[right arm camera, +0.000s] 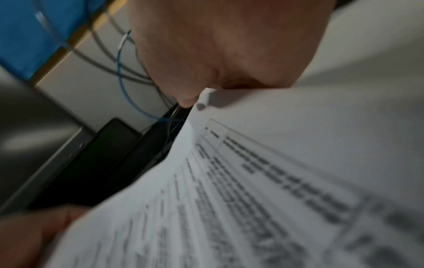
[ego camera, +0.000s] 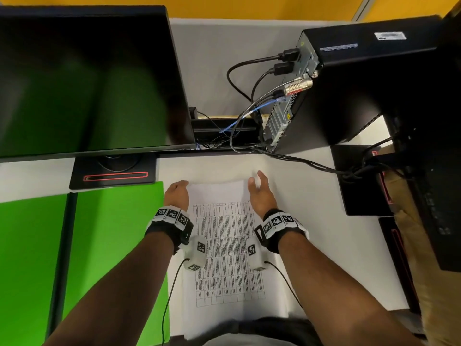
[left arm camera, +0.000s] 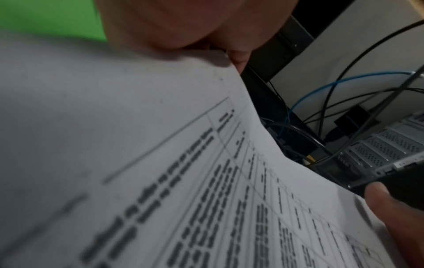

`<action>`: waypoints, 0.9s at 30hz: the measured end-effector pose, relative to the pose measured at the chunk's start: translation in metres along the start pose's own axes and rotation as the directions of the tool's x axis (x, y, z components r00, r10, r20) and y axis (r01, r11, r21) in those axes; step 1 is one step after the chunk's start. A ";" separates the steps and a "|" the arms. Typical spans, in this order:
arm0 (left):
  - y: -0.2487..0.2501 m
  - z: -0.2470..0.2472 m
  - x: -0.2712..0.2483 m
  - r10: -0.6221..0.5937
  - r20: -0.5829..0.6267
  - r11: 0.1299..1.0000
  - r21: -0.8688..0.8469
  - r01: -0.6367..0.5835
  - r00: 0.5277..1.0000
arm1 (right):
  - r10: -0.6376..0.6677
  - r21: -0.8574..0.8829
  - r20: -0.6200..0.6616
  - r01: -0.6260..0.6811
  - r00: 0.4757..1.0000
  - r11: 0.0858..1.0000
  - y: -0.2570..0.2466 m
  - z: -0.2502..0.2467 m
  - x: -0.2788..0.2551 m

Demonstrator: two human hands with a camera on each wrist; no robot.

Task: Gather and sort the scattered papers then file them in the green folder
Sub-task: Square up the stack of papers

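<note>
The stack of papers (ego camera: 225,245) lies lengthwise on the white worktop (ego camera: 311,221), straight in front of the person, its top sheet printed with a dense table of small text. The near end reaches the worktop's front edge; the far end is lifted a little between the two hands. The left hand (ego camera: 176,193) holds the far left corner, fingers curled over the paper's edge, and the left wrist view shows the sheet bowing up under that hand (left arm camera: 195,27). The right hand (ego camera: 262,193) stands at the far right corner with its palm against the side of the stack; in the head view the fingers reach forward fairly straight, yet the right wrist view shows the hand (right arm camera: 224,50) bearing down on the corner with a fingertip tucked at the paper's edge, so I cannot tell whether it truly grips.

Just left of the papers, touching their side, lies the green folder (ego camera: 112,233), opened flat with a dark spine down its middle. Beyond it stands a dark monitor (ego camera: 87,81) on a black base with a red outline. To the right rear sits a black desktop computer (ego camera: 349,91), its back panel trailing black and blue cables (ego camera: 239,121) across the worktop.
</note>
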State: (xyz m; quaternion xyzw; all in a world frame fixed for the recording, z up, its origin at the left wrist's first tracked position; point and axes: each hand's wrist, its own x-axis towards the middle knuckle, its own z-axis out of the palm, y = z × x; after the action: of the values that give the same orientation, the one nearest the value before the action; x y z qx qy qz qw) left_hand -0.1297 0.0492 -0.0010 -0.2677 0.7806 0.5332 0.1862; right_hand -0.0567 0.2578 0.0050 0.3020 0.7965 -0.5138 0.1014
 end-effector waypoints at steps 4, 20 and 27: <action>-0.008 0.002 0.000 0.191 0.002 0.980 -0.050 -0.191 0.981 | -0.022 0.057 -0.034 0.024 0.999 0.998 -0.003 0.007 0.003; -0.025 -0.010 -0.005 0.406 0.137 0.886 0.182 -0.426 0.903 | -0.159 -0.126 0.060 0.165 0.985 0.978 0.006 -0.001 0.002; -0.038 -0.009 -0.039 0.134 0.094 0.988 -0.086 -0.126 0.987 | 0.027 -0.071 0.108 -0.020 0.994 0.997 0.038 -0.004 -0.043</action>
State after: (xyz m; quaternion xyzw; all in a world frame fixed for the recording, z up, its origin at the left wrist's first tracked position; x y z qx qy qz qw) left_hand -0.0758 0.0381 -0.0028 -0.1965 0.7643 0.5875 0.1790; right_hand 0.0006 0.2559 -0.0013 0.2793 0.8038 -0.5000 0.1612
